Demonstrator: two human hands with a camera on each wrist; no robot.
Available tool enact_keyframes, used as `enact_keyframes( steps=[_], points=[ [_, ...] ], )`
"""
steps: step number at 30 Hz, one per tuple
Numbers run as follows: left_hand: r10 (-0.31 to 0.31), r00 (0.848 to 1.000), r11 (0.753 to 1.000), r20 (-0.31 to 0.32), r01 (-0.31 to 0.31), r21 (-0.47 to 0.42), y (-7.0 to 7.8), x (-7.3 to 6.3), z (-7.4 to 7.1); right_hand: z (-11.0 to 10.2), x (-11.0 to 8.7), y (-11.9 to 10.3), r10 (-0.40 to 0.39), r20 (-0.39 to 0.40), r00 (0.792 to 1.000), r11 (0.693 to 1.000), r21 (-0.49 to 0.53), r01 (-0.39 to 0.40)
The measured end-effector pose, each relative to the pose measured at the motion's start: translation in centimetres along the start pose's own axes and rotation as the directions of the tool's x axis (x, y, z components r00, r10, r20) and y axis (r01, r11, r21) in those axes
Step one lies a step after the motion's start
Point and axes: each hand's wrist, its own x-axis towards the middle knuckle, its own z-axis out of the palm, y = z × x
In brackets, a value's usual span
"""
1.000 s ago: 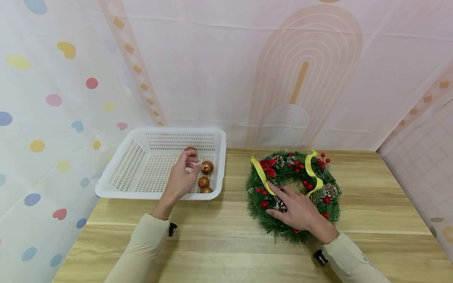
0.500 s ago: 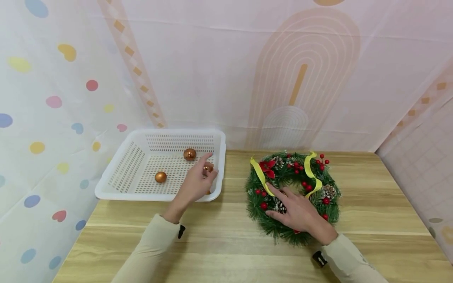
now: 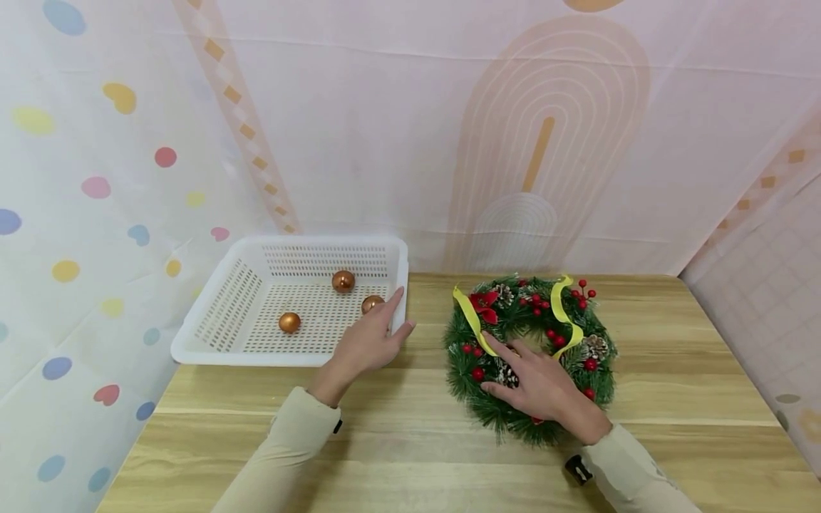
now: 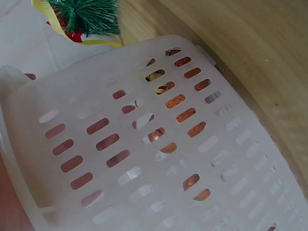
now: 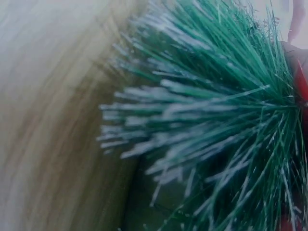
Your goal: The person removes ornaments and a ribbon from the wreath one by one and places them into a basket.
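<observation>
My left hand [image 3: 370, 343] reaches over the near right corner of a white plastic basket [image 3: 192, 342]. Its index finger and thumb stretch apart near the right rim. Shiny copper bauble balls [image 3: 343, 281] lie in the basket, with a bauble [image 3: 289, 323] farther left and another [image 3: 372, 305] partly behind my fingers. Through the slots of the basket wall [image 4: 202, 144], glittery orange baubles [image 4: 175, 101] show in the left wrist view. On the right, my right hand [image 3: 541, 381] rests spread on a green wreath [image 3: 471, 399], its index fingertip at a yellow ribbon [image 3: 471, 313].
The wreath bears red berries [image 3: 591, 364], pine cones [image 3: 596, 347] and a red flower [image 3: 484, 306]. Wood-grain table [image 3: 417, 442] lies between basket and wreath. A patterned cloth backdrop [image 3: 359, 142] rises behind and at both sides.
My left hand has moved right across the basket from its middle to its right side, its fingers spreading. A bauble has come into sight at the basket's left-centre. My right hand stays put.
</observation>
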Motion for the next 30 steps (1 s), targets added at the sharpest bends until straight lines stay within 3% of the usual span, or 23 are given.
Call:
enact_keyframes(
  steps=[7,12,17,21,25,30],
  points=[
    [-0.034,0.998,0.999,0.05,0.033,0.025,0.1,0.0,0.1,-0.1,-0.1,-0.2,-0.004,-0.027,1.0,1.0,-0.011,0.003],
    [-0.05,0.997,0.998,0.058,0.048,0.036,-0.1,0.0,0.1,-0.9,-0.3,-0.6,0.034,-0.037,0.999,0.999,0.043,-0.032],
    [-0.052,0.997,0.998,0.057,0.05,0.035,-0.2,0.0,0.1,-2.6,-0.8,0.3,0.036,-0.119,0.992,0.997,0.065,-0.029],
    [-0.047,0.997,0.999,0.056,0.045,0.03,-0.2,0.0,0.2,-4.0,-1.4,2.3,0.06,-0.247,0.967,0.994,0.108,-0.034],
    [-0.038,0.998,0.999,0.054,0.036,0.024,-0.1,0.1,0.2,-4.5,-2.1,5.0,0.136,-0.352,0.926,0.977,0.201,-0.067],
    [-0.034,0.998,0.999,0.051,0.032,0.026,-0.1,0.2,0.1,-4.3,-3.2,8.1,0.251,-0.335,0.908,0.937,0.321,-0.14]
  ],
)
